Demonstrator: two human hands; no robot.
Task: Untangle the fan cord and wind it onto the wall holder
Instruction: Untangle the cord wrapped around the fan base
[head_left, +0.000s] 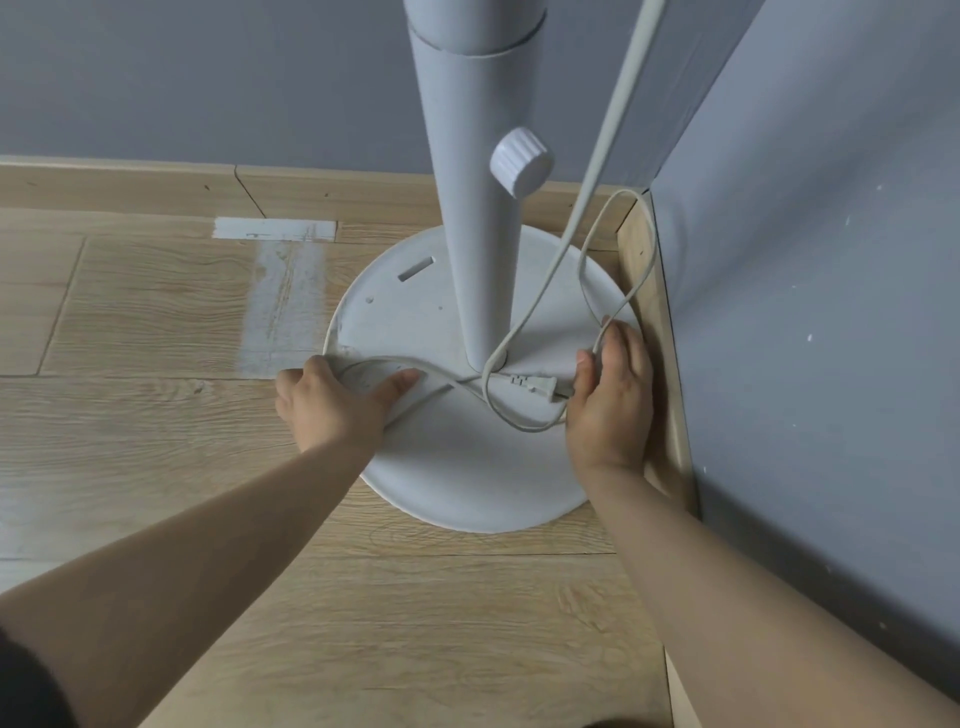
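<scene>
A white pedestal fan stands in a room corner, its pole rising from a round white base. The pale fan cord drops from above, loops around the pole's foot and crosses itself on the base. Its plug lies flat on the base just right of the pole. My left hand grips a loop of cord at the base's left edge. My right hand pinches the cord beside the plug, at the base's right edge. No wall holder is in view.
Grey walls meet in a corner right behind the fan, with a wooden skirting board close against the base on the right. A white height knob sticks out of the pole. Wood floor with a pale tape mark stretches to the left.
</scene>
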